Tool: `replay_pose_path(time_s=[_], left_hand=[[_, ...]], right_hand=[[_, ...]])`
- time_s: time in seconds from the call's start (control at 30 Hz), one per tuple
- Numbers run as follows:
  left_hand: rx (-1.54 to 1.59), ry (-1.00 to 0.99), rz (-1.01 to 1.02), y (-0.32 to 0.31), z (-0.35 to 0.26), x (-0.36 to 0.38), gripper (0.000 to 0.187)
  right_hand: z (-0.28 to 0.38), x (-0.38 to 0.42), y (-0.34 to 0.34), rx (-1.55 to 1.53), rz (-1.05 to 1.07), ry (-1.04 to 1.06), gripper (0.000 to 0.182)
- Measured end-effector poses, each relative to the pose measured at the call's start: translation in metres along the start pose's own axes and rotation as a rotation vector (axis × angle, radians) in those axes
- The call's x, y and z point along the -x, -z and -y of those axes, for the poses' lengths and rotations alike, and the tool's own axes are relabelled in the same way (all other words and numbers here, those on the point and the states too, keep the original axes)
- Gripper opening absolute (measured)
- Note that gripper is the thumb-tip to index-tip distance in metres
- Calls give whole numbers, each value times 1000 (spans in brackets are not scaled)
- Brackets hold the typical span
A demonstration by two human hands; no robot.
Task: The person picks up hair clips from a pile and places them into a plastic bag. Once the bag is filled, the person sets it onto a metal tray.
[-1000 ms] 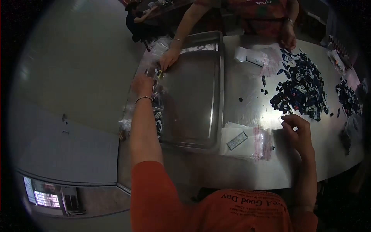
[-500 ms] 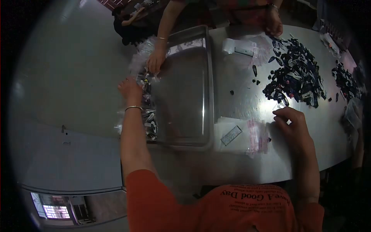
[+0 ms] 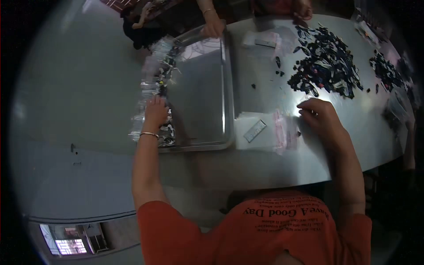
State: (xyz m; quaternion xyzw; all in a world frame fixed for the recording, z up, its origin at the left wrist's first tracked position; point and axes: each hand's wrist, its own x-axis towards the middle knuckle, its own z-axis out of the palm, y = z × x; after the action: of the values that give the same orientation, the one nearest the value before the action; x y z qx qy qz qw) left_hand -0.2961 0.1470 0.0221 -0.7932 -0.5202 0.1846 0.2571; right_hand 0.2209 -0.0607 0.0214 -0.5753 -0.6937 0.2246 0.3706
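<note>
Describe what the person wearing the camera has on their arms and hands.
Both arms are bare below short orange sleeves of a T-shirt printed with dark lettering. The left hand has a thin silvery bangle at the wrist. The right hand shows no glove or jewellery.

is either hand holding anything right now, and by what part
Cannot tell for sure. The left hand lies on the packed bags along the tray's left edge; the right hand presses beside the empty bags.
</note>
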Motion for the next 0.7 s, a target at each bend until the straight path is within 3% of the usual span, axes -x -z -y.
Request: replay_pose_path(time_s=[0.17, 0.33, 0.37, 0.4, 0.47, 0.53, 0.7], left_hand=[[80, -83, -178, 53, -42, -5, 45], [647, -330, -589, 147, -152, 22, 31], [741, -367, -622, 165, -174, 30, 28], [816, -406, -604, 173, -191, 37, 27], [896, -446, -592, 187, -221, 53, 26], [740, -327, -376, 197, -241, 67, 28], [728, -215, -518, 174, -257, 76, 30]], right_hand=[[-17, -3, -10, -68, -14, 36, 15], [-5, -2, -25, -76, -15, 168, 10], [-1, -1, -28, -10, -39, 327, 11], [4, -1, -32, 56, -61, 486, 12], [15, 4, -44, 170, 2, 537, 14], [19, 7, -54, 257, -4, 538, 16], [15, 6, -68, 239, -68, 516, 13]])
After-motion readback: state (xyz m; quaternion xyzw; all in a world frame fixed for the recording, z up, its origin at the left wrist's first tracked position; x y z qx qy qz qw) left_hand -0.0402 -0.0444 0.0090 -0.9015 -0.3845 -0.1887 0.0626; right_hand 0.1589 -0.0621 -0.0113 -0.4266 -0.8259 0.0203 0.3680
